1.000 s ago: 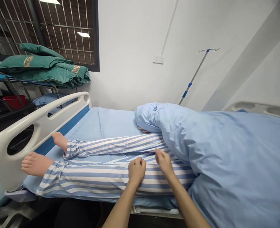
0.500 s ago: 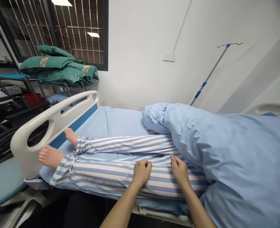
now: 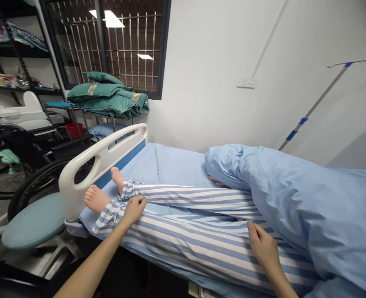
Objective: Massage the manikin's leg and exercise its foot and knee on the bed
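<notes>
Striped blue-and-white trousers (image 3: 186, 244) cover the legs of a figure lying on the bed, with two bare feet (image 3: 97, 199) at the foot end. My left hand (image 3: 135, 208) is closed on the trousers at the nearer lower leg, close to the ankle. Higher up the same leg, by the thigh, my right hand (image 3: 263, 245) pinches the striped cloth between thumb and fingers. The fingertips of both hands are partly hidden. A light blue quilt (image 3: 282, 186) is bunched over the upper body, just beyond my right hand. Some fingers of the figure show under its edge.
A white footboard (image 3: 65, 178) closes off the bed's left end. Beside it stand a teal stool (image 3: 34, 221) and a wheelchair (image 3: 24, 142). Green folded bedding (image 3: 108, 97) lies on a rack under the window. An IV pole (image 3: 316, 103) rises behind the bed.
My left hand has moved left along the nearer leg from about the knee to near the ankle. My right hand stays by the thigh. The view has turned left.
</notes>
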`<state>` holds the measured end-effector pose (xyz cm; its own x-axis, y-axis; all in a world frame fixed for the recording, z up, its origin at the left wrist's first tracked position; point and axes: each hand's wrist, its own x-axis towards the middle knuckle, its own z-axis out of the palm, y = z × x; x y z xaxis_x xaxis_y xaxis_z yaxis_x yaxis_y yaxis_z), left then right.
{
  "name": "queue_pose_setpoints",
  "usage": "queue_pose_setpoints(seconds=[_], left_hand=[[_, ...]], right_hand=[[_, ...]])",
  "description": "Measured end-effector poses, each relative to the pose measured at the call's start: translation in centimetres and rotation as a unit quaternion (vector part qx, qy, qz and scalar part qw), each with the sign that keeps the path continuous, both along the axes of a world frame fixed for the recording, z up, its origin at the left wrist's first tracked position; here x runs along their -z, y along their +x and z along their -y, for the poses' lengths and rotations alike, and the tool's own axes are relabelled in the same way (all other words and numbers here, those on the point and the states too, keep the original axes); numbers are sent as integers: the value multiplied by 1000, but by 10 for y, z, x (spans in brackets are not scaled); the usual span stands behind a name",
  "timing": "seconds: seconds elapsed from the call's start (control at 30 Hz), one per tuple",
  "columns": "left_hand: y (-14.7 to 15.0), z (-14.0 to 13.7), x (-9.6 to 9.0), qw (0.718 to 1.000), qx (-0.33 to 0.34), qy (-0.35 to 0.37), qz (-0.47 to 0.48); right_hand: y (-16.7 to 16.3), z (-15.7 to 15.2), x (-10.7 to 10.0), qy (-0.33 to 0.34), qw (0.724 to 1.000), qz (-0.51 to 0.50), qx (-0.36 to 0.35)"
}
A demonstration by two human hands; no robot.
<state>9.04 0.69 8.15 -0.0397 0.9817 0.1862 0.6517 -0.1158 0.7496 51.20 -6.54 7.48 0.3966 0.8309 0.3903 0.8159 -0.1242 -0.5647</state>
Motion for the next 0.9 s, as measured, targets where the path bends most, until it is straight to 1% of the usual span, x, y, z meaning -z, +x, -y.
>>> queue_pose_setpoints(seconds=[0.1, 0.17, 0.23, 0.3, 0.37, 0.43, 0.53, 0.6, 0.7, 0.77, 0.8, 0.87, 0.9], left_hand=[[-37, -6, -5, 999, -30, -25, 21], [-49, -11, -6, 999, -42, -16, 19], [-56, -17, -4, 998, -54, 8, 10], [-59, -22, 1, 998, -61, 18, 0], [-60, -24, 8, 998, -65, 8, -21], [-59, -23, 16, 996, -66, -9, -65], [-55, -18, 25, 986, -68, -36, -150], [-51, -15, 27, 978, -74, -56, -188], [-48, -11, 26, 972, -72, -70, -211], [-47, -10, 24, 972, -63, -70, -214], [-46, -9, 24, 972, -59, -69, -214], [-46, -8, 24, 973, -55, -66, -216], [-45, -8, 25, 973, -54, -64, -216]], right_hand=[[-2, 0, -1, -28, 999, 15, 2], [-3, 0, -2, -50, 999, 20, 5], [-4, 0, -3, -65, 998, 20, 9], [-5, 0, -4, -71, 997, 19, 13], [-7, 0, -6, -77, 997, 21, 20], [-9, -1, -8, -94, 995, 23, 27], [-11, -6, -12, -127, 990, 33, 46], [-10, -11, -13, -140, 986, 46, 72], [-8, -22, -11, -140, 984, 49, 96], [-14, -33, -6, -132, 988, 32, 78], [-21, -39, -2, -128, 990, 21, 53], [-45, -55, 5, -119, 993, 3, -15], [-63, -64, 8, -112, 992, -2, -55]])
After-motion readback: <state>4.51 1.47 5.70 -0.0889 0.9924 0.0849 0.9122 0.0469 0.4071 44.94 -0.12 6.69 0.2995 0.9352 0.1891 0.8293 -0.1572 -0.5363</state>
